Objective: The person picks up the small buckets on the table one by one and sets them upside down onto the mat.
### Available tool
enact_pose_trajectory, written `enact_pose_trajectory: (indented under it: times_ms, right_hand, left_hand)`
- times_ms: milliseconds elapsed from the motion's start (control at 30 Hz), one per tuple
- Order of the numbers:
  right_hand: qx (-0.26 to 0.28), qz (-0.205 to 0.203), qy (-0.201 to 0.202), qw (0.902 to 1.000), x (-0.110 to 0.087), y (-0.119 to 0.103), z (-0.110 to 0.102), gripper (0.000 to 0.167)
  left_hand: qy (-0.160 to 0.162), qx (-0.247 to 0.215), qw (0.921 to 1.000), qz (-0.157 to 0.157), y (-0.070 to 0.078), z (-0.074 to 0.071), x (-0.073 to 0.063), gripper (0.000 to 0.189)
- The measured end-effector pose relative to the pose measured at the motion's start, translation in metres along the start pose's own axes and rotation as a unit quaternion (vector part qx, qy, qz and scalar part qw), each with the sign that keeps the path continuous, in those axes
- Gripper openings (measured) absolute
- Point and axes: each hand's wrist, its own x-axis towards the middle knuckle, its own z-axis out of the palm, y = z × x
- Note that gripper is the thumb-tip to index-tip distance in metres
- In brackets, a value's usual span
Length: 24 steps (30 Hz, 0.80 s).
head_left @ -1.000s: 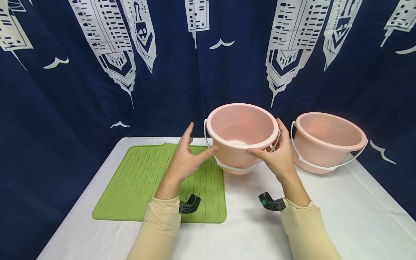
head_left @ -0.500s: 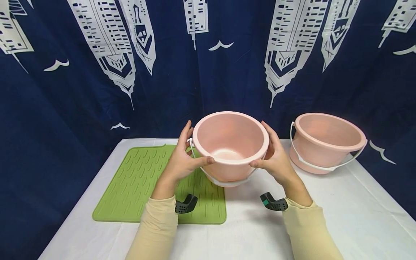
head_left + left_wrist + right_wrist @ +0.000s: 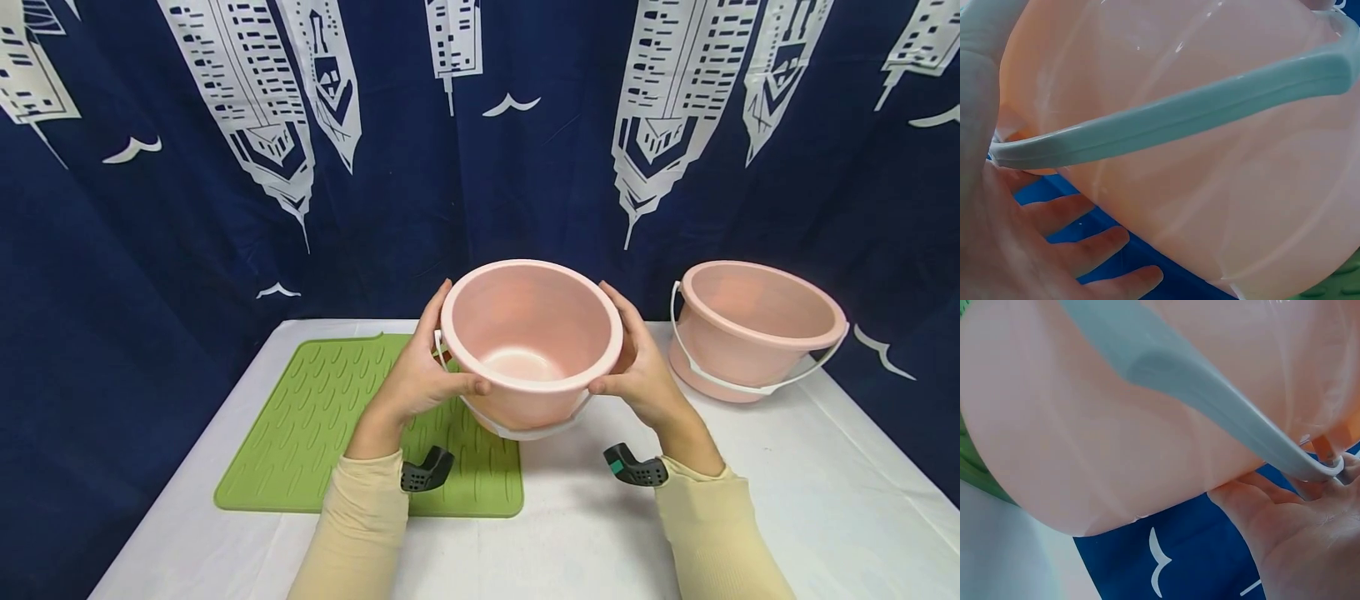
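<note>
A round, pale pink plastic bucket (image 3: pixel 531 386) is held between a bare left hand (image 3: pixel 422 371) and a bare right hand (image 3: pixel 640 367). It hangs across the right edge of a flat, green, rectangular mat (image 3: pixel 337 425) with raised ridges; it seems lifted off the white-covered bench (image 3: pixel 577 542), though I cannot judge the gap beneath. The left hand is above the mat, the right hand beyond its right edge; both touch the bucket, so neither is nearer. Each thumb lies against the near side by the rim. The left fingers spread wide round the far side; the right ones are mostly hidden. Being round, the bucket shows no long axis; its slim white handle (image 3: pixel 525 433) hangs across the side facing the mat's front edge.
</note>
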Motion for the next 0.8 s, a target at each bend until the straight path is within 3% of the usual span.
enact_pose_trajectory:
  times_ms: [367, 633, 800]
  right_hand:
    - [0.001, 0.014, -0.026, 0.9996, -0.001, 0.0, -0.003, 0.133]
    - [-0.009, -0.003, -0.055, 0.9984, -0.001, -0.002, -0.009, 0.138]
    - [-0.027, 0.012, -0.071, 0.9971, -0.002, -0.004, -0.01, 0.144]
  left_hand:
    - [-0.007, -0.012, 0.9999, 0.002, 0.001, 0.001, -0.002, 0.146]
    - [0.0, 0.01, 0.9998, 0.016, 0.006, 0.002, -0.002, 0.137]
    - [-0.006, 0.023, 0.9995, 0.019, 0.009, 0.0, -0.003, 0.137]
